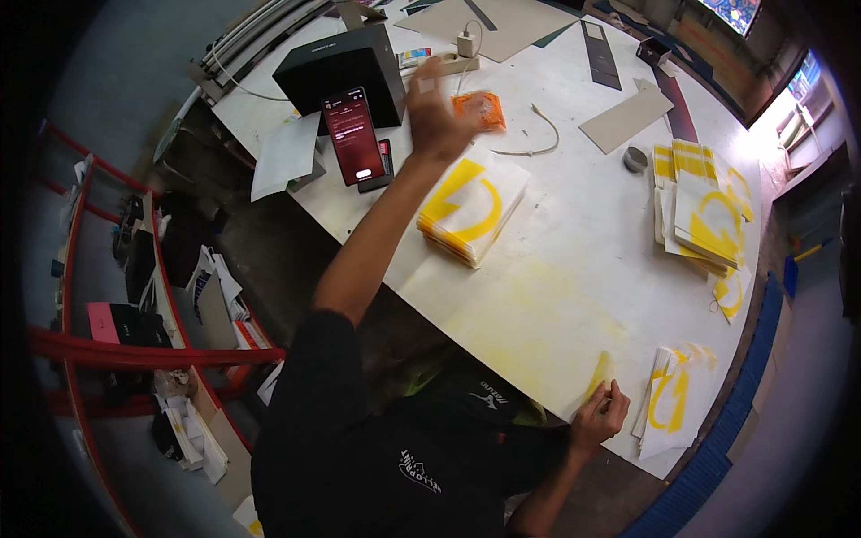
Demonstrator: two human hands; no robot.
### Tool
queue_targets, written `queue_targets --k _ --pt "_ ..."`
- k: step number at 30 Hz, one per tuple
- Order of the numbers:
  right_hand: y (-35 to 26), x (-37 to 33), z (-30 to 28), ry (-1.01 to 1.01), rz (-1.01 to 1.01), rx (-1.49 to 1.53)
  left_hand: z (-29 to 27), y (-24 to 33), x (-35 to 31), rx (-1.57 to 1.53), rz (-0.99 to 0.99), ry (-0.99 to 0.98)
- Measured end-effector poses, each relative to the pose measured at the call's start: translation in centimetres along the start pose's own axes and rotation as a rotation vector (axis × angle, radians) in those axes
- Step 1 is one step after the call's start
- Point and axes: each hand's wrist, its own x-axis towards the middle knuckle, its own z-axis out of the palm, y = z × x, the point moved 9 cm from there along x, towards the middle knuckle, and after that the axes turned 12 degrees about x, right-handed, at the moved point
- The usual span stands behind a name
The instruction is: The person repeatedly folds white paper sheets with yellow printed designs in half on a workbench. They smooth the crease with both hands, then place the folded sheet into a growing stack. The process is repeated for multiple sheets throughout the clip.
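My left hand (438, 121) is raised over the far part of the white table, smeared by motion, so its fingers and anything in them are unclear. Beside it lies an orange packet (484, 109). Below that hand is a thick stack of white paper pieces with yellow print (471, 211). My right hand (601, 417) is at the table's near edge with fingers curled together. A yellowish flat strip (601, 369) extends from its fingertips; its exact kind is unclear. Just right of this hand sits a smaller stack of yellow-printed white pieces (665, 403).
A lit phone (352, 139) leans against a black box (345, 72) at left. More yellow-printed stacks (704, 211) stand at right, near a small grey round object (635, 160). A white cable (547, 134) and grey boards (625, 117) lie further back. Red-framed shelves (134, 359) are at left.
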Motion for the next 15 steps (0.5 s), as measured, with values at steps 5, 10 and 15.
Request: queue_targets --k 5,10,15 --pt "-0.2 0.0 0.3 -0.014 -0.031 0.029 -7.8 -12.3 -4.6 0.623 -0.468 -0.054" --pt "0.9 -0.4 0.3 -0.012 -0.015 0.052 -5.4 -15.3 -6.0 0.608 -0.709 -0.483" --pt "0.5 0.1 0.4 0.011 -0.09 0.028 -4.7 -16.2 -6.0 0.561 -0.616 -0.442"
